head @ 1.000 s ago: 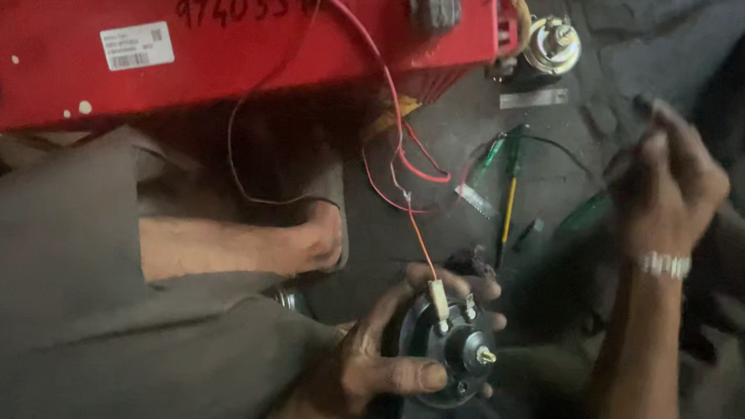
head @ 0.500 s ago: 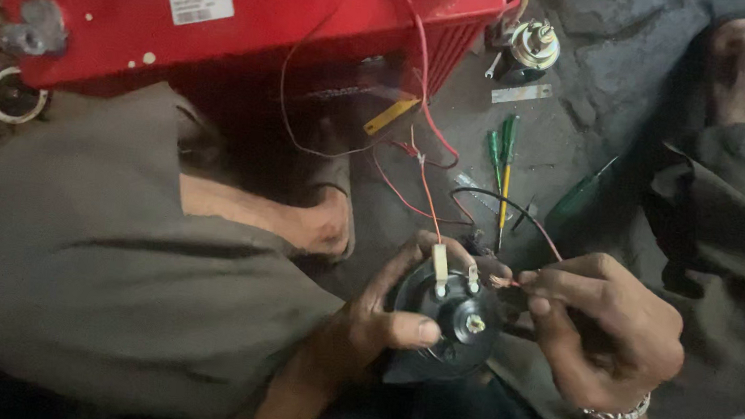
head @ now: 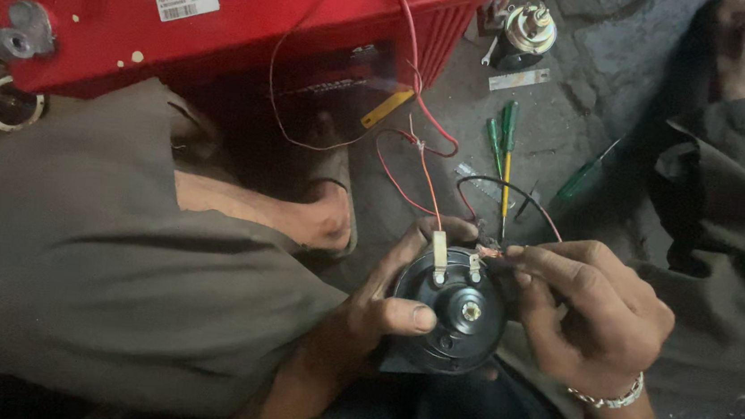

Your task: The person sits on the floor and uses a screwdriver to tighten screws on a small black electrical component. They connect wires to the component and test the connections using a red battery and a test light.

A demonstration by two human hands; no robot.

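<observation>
My left hand (head: 381, 314) grips a round black horn (head: 451, 313) from its left side, thumb laid across its face. Two metal terminal tabs stick up from the horn's top. A thin red wire (head: 412, 164) runs down from the red box to the left tab. My right hand (head: 592, 314) pinches the bare copper end of a dark wire (head: 500, 189) and holds it against the right tab. A metal bracelet sits on my right wrist.
A large red box (head: 228, 17) with a white label fills the top left. Green-handled screwdrivers (head: 506, 140) lie on the grey floor beyond the horn, with a small round metal part (head: 527, 34) farther back. My bent legs in grey cloth flank the horn.
My right hand came back from the tools on the floor to the horn and now holds a wire end at its right terminal. The view shifted left and closer.
</observation>
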